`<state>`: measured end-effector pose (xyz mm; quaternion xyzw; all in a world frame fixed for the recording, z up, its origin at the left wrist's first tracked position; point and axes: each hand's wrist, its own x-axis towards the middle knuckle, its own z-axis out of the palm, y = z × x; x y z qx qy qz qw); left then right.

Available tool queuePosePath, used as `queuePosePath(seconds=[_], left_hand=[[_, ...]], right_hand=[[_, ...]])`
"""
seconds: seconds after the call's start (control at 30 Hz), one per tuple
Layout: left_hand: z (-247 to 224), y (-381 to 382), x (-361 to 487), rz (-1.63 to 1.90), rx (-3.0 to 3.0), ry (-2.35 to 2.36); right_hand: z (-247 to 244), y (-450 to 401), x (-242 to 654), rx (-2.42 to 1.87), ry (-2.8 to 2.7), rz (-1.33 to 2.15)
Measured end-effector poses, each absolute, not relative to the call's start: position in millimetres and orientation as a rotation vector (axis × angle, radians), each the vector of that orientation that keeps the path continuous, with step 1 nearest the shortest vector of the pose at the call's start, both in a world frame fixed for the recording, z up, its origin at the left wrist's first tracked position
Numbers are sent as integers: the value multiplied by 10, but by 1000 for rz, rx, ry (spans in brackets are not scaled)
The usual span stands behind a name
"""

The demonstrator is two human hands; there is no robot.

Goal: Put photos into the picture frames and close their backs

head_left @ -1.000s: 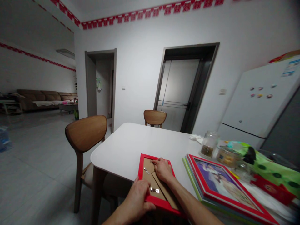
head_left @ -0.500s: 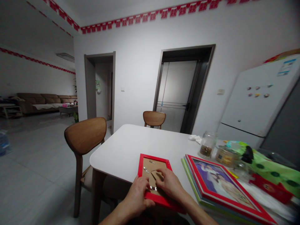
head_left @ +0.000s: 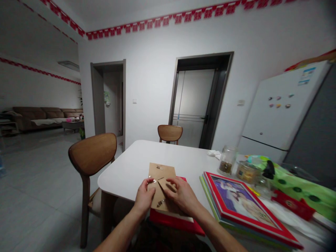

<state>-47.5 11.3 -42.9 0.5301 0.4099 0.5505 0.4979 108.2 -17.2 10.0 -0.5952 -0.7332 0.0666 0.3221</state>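
A brown picture-frame backing board (head_left: 162, 170) with small metal clips and a cut stand flap is raised out of the red picture frame (head_left: 172, 223) at the near table edge. The frame shows below and to the right of the board. With thumb and fingers, my left hand (head_left: 143, 197) grips the board's left side near a clip. My right hand (head_left: 184, 196) is closed on the board at its stand flap and right side, with some fingertips hidden behind the flap.
On the right of the white table (head_left: 147, 152) lies a stack of frames topped by a red-framed photo (head_left: 244, 206). Behind it stand a glass jar (head_left: 227, 161), a glass container (head_left: 246, 172) and a green bag (head_left: 294, 185). A wooden chair (head_left: 93, 154) stands left.
The backing board has come up out of the red frame and shifted left, with both hands on it. The view has turned slightly to the right.
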Motion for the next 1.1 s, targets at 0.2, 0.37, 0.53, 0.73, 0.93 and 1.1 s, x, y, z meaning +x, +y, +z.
queuePosePath(seconds=[0.2,0.37,0.53,0.73,0.93,1.1], left_hand=[[-400,350,-1084,1261,1251,1140],[-448,469,-1435,1114,1368,1329],[-407,488,-1478,1065,1571,1547],[-355,48,-832,1056,1878,1413],[-287,-390,-106,861,2114,1048],[-43,-404,44,996,2189,1045]], right_hand=[[-176,-208,1486,-1832,-1881,38],[-461,-211,1685,-2107,-1873,68],[-443,-171,1716,-2110,-1785,141],[-359,-233,1701,-1798,-1275,741],[-14,-435,1496,-1248,-803,1177],[219,-501,1377,-1073,-794,1209]])
